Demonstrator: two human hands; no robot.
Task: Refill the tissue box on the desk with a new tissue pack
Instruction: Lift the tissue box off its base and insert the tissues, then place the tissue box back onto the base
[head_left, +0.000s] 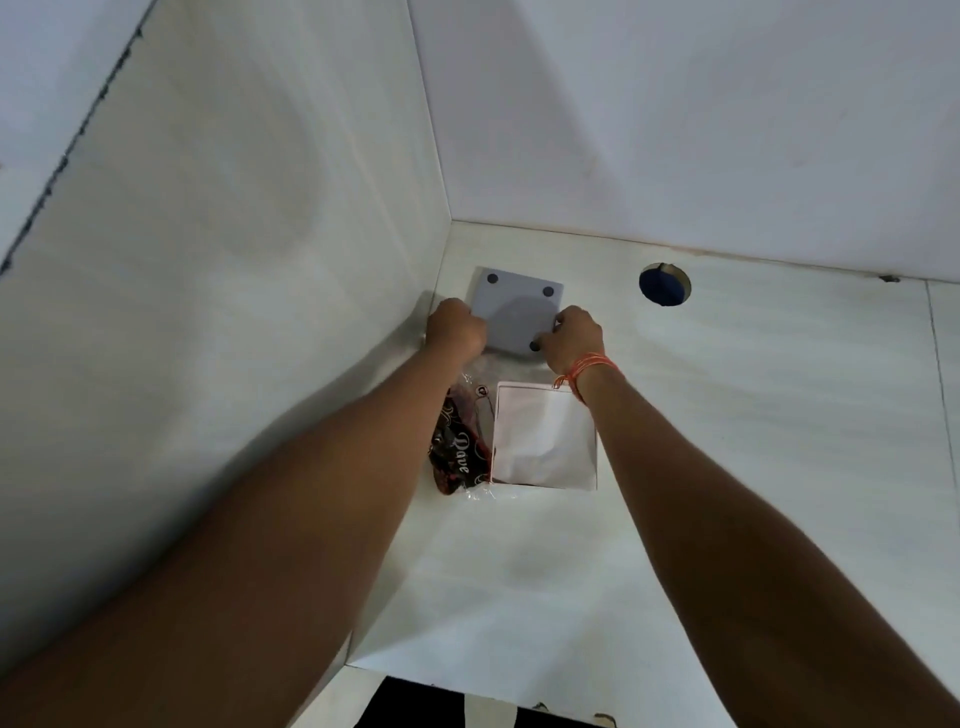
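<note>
A grey square tissue box (514, 312) lies upside down near the desk's back left corner, its flat underside with small dark round feet facing up. My left hand (457, 326) grips its left edge and my right hand (574, 336) grips its right near corner. Just in front lies a square stack of white tissues (545, 441). Beside the stack, on its left, is a crumpled dark red and black plastic wrapper (457, 447) with clear film around it.
The white desk (727, 441) is closed in by a side panel (234, 312) on the left and a wall behind. A round cable hole (665, 284) with a blue thing inside sits at the back right. The desk's front edge (441, 680) is near me.
</note>
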